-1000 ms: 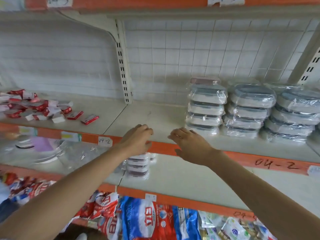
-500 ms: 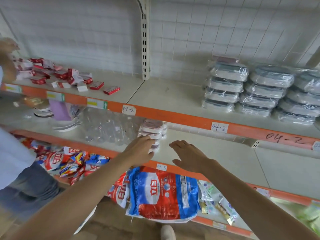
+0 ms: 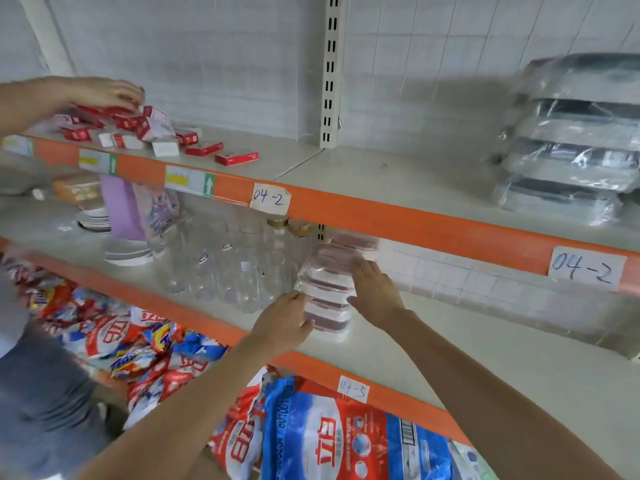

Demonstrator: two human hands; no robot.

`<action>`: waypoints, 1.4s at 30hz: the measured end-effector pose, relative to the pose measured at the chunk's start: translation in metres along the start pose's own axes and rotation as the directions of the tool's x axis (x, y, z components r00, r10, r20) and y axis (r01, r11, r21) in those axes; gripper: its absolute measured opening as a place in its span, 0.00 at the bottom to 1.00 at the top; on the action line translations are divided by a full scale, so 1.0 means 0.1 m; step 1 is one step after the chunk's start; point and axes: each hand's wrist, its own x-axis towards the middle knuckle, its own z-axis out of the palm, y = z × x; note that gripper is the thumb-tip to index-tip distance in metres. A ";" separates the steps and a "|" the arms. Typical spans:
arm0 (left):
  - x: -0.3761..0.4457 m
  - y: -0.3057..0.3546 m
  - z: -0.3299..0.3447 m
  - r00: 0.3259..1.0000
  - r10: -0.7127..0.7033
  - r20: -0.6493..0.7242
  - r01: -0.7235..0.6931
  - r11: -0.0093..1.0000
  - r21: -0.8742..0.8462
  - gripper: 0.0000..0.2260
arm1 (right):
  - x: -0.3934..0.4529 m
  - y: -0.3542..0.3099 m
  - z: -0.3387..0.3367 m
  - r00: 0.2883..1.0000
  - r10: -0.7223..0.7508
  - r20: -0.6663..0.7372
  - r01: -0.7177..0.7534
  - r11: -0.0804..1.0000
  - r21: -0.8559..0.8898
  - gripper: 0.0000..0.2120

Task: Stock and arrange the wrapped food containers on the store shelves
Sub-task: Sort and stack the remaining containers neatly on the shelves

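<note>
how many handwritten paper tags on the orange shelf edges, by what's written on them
04-2 tags: 2, both on the upper shelf edge, the other at the right
04-5 tags: 1, on the lower shelf edge
Total: 3

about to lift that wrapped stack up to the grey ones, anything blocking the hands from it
Nothing visible: the left hand and right hand already flank the wrapped stack. The glass jars stand close on its left.

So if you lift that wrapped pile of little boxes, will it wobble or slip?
Probably a bit slippery: the wrapped stack is covered in shiny plastic film. It looks tall and narrow, so it might tip. The left hand and right hand flank it, which should steady it.
</note>
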 end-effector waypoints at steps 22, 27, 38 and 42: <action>1.10 -0.14 0.73 0.995 0.097 -0.019 -0.079 0.901 0.426 0.36 | -1.00 1.14 1.22 0.944 0.219 -0.247 -0.130 0.935 0.331 0.28; 0.76 -0.14 0.67 0.972 0.236 -0.016 -0.202 0.863 0.463 0.32 | -1.08 1.02 1.20 0.944 0.297 -0.144 -0.222 0.895 0.387 0.26; -0.64 0.13 -0.65 0.938 0.339 0.076 -0.343 0.868 0.358 0.36 | -1.70 0.07 -0.05 0.990 0.143 0.022 -0.143 0.954 0.264 0.29; -1.01 0.30 -1.36 0.943 0.332 -0.025 -0.311 0.906 0.287 0.34 | -1.90 -0.26 -0.77 0.999 0.002 -0.041 0.010 0.961 0.277 0.30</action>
